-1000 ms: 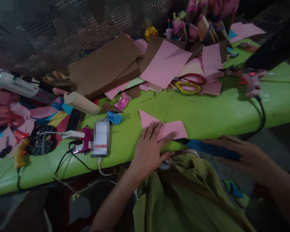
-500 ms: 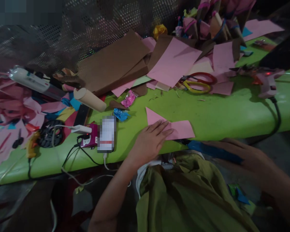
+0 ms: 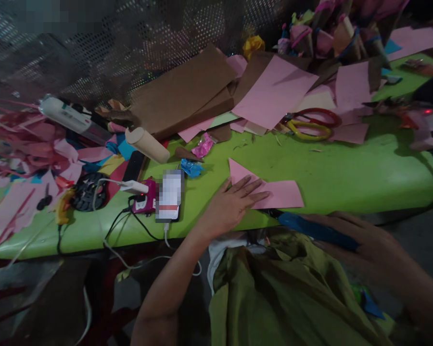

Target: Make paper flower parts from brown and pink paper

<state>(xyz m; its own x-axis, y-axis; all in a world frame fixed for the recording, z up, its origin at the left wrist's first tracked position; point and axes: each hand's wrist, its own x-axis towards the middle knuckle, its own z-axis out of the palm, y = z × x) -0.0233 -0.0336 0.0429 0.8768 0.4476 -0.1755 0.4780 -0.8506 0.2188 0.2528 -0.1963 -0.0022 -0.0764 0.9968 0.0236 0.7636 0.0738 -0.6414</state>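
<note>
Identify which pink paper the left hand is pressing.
The folded pink piece at the near edge of the table, under the left hand. The larger pink sheets lie untouched farther back, by the scissors.

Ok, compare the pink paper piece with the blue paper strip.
The pink paper piece is broad with a triangular point; the blue paper strip is long and narrow. The pink paper piece lies flat on the green table; the blue paper strip sits at its near edge. Shared: both are paper, one under the left hand, one at the right hand.
</note>
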